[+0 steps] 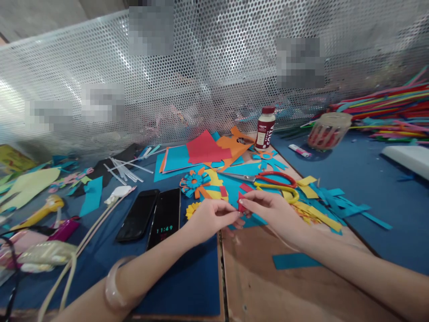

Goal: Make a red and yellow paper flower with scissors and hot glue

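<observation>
My left hand (209,219) and my right hand (271,210) meet at the middle of the table, both pinching a small red paper piece (241,202) between their fingertips. Just beyond them lie a blue and orange paper flower (193,182), a smaller yellow paper flower (192,209) and a yellow paper shape with red bits (217,188). Red-handled scissors (268,178) and yellow-handled scissors (284,190) rest to the right of the hands. A clear bangle (114,286) sits on my left forearm.
Two black phones (152,215) lie left of my hands. Red, blue and orange paper sheets (204,152) and a brown bottle (265,129) sit further back. Blue and yellow strips (321,201) lie at right, a clear tub (328,130) and coloured strips (385,107) behind. A perforated metal screen (214,67) closes the back.
</observation>
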The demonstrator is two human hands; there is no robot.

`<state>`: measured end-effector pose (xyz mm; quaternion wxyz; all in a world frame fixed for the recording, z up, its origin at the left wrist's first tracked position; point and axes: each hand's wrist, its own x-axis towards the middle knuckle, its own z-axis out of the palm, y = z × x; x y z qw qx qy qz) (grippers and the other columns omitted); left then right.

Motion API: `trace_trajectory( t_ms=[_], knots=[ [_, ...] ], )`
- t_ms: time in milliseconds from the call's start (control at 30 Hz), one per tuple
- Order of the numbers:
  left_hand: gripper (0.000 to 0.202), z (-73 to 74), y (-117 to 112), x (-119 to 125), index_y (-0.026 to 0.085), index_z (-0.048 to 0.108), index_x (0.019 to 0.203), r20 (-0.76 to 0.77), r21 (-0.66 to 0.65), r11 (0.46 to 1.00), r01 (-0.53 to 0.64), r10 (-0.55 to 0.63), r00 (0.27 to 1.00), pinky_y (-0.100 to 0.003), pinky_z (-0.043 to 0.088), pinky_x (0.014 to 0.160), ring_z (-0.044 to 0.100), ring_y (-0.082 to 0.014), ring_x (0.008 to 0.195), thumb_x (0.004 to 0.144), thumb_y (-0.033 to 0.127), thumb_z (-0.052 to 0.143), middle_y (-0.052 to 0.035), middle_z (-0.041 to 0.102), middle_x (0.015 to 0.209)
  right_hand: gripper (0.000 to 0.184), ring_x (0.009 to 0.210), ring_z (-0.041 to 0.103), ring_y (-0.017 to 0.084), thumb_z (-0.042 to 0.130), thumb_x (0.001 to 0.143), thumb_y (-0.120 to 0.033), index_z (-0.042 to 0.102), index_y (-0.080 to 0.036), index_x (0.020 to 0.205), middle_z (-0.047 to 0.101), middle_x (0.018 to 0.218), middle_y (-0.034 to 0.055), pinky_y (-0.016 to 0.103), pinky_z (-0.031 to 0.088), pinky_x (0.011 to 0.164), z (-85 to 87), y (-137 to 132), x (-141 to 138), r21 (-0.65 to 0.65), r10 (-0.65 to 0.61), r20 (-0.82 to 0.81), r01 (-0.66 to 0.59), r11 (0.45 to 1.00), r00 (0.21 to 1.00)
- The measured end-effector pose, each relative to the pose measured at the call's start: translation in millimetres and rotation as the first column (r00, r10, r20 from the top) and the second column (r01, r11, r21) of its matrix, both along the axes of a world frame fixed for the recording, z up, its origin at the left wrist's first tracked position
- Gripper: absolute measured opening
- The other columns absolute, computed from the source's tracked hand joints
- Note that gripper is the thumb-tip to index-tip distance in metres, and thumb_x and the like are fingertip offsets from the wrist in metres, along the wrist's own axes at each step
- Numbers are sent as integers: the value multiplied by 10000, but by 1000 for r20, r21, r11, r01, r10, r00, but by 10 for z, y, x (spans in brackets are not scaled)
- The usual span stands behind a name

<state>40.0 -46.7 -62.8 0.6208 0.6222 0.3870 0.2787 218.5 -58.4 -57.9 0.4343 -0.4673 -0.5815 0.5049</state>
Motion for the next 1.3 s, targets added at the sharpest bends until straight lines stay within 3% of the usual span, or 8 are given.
trace_trajectory(
  t_ms=[400,1167,1300],
  knots=[
    [291,-15,2,22,126,612,818,-56,-1,1000,-30,30,998,-249,549,523,655,-193,728,738,405,632,-85,678,772,231,677,553,140,602,773,-413,637,-186,766,621,709,4,286,446,653,-75,31,11,21,24,16,-25,999,1000],
    [258,10,3,21,131,619,792,24,-30,1000,3,-3,1000,-256,548,524,646,-176,689,763,387,612,-76,669,752,221,688,534,141,592,781,-392,631,-183,721,620,708,10,272,422,644,-22,11,15,51,8,61,-11,999,998],
    [274,14,-7,21,134,625,810,9,1,1000,-7,7,1000,-254,542,533,652,-195,748,763,403,609,-78,670,782,225,693,527,133,607,774,-407,624,-183,757,617,736,4,270,418,658,-42,18,25,22,70,16,-70,997,997]
  ],
)
